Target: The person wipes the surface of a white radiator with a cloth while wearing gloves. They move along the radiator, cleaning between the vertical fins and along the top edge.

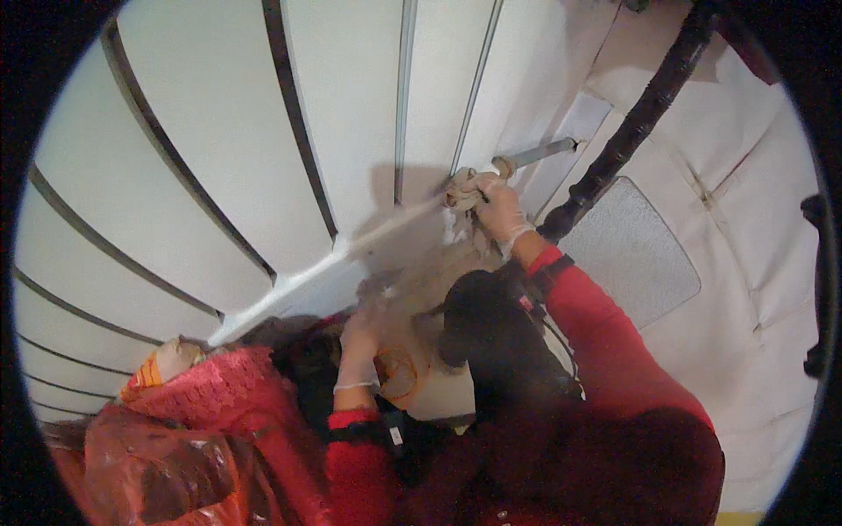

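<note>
My right hand (503, 215), in a thin clear glove, is closed around a crumpled beige cloth (465, 189). The cloth touches the lower edge of a white ribbed panel (351, 242) that looks like a radiator, near the fitting of a short grey pipe (542, 155). Below and to the left, my left hand (361, 331) is also gloved. It is near the dusty grey-brown surface (421, 267) under the panel. Its fingers are blurred, so whether they hold anything is unclear. An orange loop (400, 373) lies close to that wrist.
A pink lacy cloth (210, 386) and a translucent red plastic bag (167, 465) are heaped at the lower left. A dark knobbly pole (638, 123) slants across the upper right, beside a grey textured panel (633, 250). A black rounded shape (491, 329) sits between my forearms.
</note>
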`<state>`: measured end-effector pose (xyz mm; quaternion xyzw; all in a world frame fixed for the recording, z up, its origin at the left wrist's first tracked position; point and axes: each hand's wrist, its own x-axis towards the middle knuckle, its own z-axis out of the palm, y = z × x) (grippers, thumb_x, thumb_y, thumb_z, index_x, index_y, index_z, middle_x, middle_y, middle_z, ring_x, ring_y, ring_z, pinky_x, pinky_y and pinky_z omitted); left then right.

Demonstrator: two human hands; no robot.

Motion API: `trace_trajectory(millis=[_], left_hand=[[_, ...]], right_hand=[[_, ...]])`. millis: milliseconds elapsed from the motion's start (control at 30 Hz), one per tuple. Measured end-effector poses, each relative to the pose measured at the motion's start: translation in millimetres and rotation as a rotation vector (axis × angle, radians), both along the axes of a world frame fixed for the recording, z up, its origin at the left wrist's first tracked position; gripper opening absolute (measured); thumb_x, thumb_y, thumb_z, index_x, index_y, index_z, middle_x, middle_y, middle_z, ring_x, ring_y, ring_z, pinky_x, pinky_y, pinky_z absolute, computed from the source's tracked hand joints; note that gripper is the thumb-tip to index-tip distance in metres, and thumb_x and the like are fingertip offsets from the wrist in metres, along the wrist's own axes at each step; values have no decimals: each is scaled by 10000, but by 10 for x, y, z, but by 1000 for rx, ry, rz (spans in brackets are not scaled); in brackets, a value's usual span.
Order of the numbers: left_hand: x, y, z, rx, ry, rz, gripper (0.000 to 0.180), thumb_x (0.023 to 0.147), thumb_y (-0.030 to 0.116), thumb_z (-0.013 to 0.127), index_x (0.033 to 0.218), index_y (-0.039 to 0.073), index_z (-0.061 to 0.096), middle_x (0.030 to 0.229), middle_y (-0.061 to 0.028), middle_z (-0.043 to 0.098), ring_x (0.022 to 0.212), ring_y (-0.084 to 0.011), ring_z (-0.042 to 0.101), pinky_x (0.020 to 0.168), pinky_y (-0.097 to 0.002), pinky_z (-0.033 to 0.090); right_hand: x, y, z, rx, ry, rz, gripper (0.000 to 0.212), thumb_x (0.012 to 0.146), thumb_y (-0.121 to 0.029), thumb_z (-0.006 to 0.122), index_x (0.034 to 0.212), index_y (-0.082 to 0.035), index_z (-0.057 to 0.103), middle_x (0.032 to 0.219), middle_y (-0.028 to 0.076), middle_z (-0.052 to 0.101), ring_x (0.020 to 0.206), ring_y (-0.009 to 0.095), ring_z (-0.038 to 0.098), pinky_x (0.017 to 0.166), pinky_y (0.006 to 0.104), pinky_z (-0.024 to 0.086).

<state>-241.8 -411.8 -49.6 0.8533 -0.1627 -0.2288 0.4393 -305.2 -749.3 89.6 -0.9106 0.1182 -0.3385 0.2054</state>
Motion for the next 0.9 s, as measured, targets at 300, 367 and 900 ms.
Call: trace_trajectory(millis=[300,367,900], left_hand=[[-13,66,59,-234,232,-9,421,974,390,621,1243,75,697,914,-68,742,773,-151,672,758,-305,504],[-45,43,137,-314,266,19,438,1001,381,594,1256,37,683,883,-37,729,754,-109,638,710,-269,476],[-83,42,196,-308,366,63,426,975,358,642,1293,78,685,961,-55,756,811,-127,693,811,-278,507]], right_hand=[[104,-15,1380,144,-733,-76,346,823,-46,717,1162,-88,660,1197,154,641,1124,303,637,966,384,507],[246,-1,1574,3,-723,-98,406,824,-42,704,1221,-101,640,1234,160,621,1135,330,632,968,397,511],[373,-153,2213,-200,-701,-75,318,831,-64,659,1146,-91,630,1129,179,619,1054,392,624,898,440,524]])
